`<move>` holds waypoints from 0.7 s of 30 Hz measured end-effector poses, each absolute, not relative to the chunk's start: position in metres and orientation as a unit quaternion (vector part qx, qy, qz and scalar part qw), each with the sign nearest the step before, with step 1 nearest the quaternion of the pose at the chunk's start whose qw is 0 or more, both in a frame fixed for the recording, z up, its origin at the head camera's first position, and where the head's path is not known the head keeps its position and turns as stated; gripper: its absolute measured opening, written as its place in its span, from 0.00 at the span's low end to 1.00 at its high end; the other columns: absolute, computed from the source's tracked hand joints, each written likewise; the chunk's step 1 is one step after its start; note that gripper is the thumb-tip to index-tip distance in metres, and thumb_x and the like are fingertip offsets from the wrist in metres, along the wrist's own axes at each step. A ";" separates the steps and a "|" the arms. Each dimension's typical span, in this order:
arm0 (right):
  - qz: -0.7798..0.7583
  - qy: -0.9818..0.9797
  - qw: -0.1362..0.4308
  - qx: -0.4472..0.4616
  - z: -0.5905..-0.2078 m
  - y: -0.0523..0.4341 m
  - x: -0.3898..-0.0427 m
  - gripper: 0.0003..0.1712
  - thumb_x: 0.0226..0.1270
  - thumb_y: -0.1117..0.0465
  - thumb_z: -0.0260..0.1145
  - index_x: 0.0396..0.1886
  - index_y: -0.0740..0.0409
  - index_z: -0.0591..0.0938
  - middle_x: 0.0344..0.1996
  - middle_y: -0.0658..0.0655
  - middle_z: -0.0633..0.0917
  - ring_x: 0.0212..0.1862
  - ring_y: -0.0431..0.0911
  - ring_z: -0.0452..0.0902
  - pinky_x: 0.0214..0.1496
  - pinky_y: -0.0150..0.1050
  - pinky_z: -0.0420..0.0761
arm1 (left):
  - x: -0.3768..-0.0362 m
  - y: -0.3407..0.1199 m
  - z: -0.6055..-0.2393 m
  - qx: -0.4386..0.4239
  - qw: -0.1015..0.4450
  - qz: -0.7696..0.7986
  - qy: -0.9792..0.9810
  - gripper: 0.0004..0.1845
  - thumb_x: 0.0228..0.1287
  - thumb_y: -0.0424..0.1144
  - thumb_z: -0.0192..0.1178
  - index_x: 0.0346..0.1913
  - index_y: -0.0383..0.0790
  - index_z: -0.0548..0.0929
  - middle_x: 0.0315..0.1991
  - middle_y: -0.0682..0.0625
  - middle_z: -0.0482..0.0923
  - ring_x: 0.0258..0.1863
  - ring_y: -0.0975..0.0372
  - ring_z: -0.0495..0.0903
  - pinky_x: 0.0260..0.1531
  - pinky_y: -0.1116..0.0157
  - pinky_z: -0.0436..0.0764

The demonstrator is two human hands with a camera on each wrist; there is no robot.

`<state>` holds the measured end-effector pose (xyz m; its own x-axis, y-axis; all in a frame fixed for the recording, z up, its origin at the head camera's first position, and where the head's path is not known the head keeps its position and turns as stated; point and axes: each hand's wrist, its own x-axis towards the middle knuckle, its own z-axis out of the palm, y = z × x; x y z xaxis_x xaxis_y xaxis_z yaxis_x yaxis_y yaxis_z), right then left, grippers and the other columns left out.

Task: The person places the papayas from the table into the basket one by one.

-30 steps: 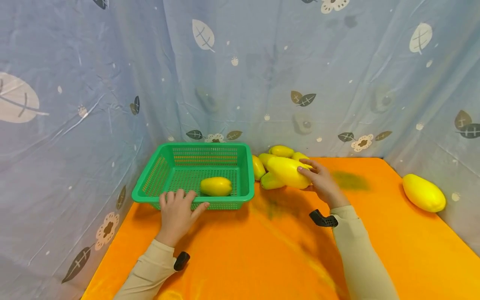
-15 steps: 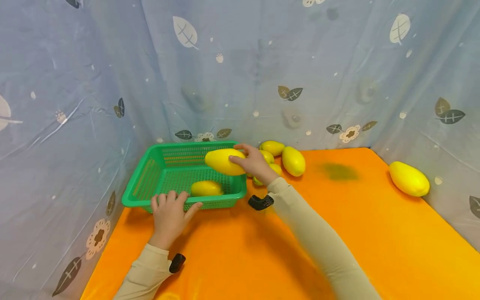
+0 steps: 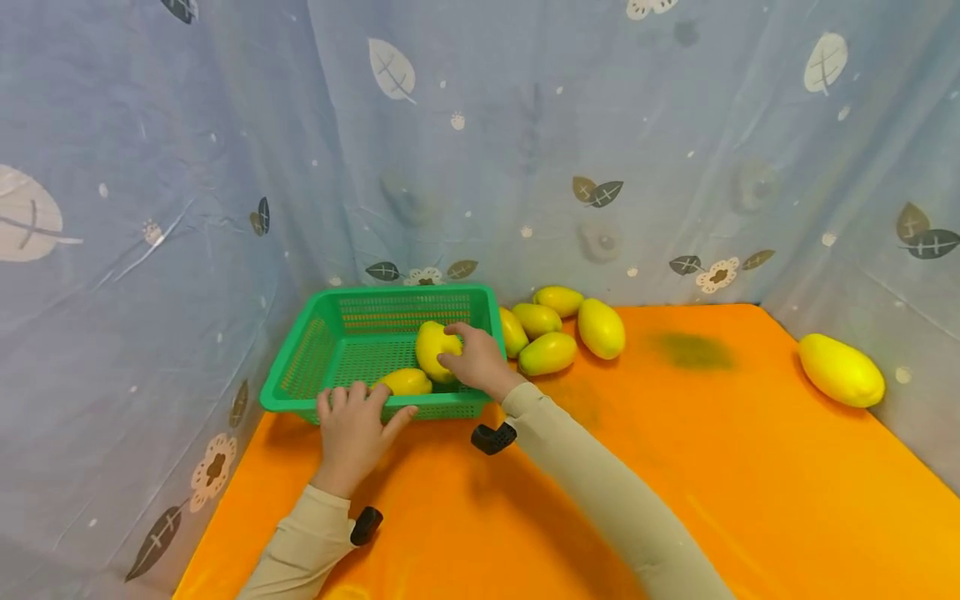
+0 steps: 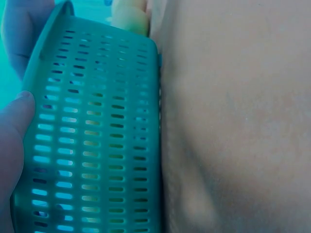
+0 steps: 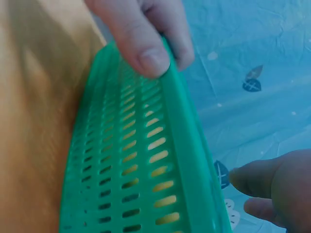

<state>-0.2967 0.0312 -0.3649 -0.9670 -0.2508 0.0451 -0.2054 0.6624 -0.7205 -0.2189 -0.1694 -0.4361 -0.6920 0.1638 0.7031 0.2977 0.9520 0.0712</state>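
A green plastic basket (image 3: 390, 403) stands on the orange cloth. My left hand (image 3: 354, 429) grips its front rim, fingers over the inside and thumb outside; the right wrist view also shows this thumb (image 5: 153, 60) against the perforated wall. Reaching over the basket's right end, my right hand (image 3: 480, 360) holds a yellow mango (image 3: 432, 352) by its right side, down inside the basket. The palm-side of that grip is hidden. Another mango (image 3: 407, 382) lies in front of it along the front wall, partly covered by my left fingers.
Several mangoes, including a greenish-yellow one (image 3: 547, 354), lie grouped just right of the basket. A larger one (image 3: 601, 328) lies beside them. Far right, another mango (image 3: 842, 370) rests near the side curtain. A patterned curtain (image 3: 525, 150) encloses the back and sides of the orange cloth (image 3: 720, 467).
My right hand has carried the mango left from the group and down into the basket. The mango inside has shifted left. My left hand has kept its hold on the rim.
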 end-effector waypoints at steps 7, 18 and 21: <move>-0.416 0.901 0.032 -0.121 -0.368 0.036 -0.293 0.29 0.75 0.55 0.65 0.72 0.53 0.72 0.73 0.60 0.73 0.65 0.59 0.76 0.62 0.55 0.79 | -0.218 -0.167 -0.437 -0.130 0.370 -0.098 -0.914 0.27 0.53 0.59 0.73 0.38 0.37 0.84 0.29 0.40 0.75 0.32 0.42 0.71 0.50 0.38 0.68; -0.458 0.880 0.035 -0.124 -0.360 0.045 -0.286 0.29 0.76 0.54 0.64 0.73 0.52 0.72 0.71 0.64 0.73 0.69 0.61 0.73 0.61 0.54 0.81 | -0.217 -0.167 -0.436 -0.125 0.361 -0.103 -0.918 0.26 0.54 0.59 0.73 0.38 0.37 0.85 0.31 0.40 0.76 0.33 0.41 0.73 0.53 0.37 0.68; -0.473 0.872 0.035 -0.118 -0.355 0.048 -0.284 0.28 0.76 0.55 0.64 0.72 0.52 0.72 0.71 0.64 0.73 0.67 0.61 0.75 0.62 0.54 0.81 | -0.216 -0.169 -0.435 -0.123 0.363 -0.106 -0.917 0.26 0.53 0.59 0.74 0.38 0.37 0.84 0.30 0.40 0.76 0.34 0.40 0.73 0.53 0.37 0.68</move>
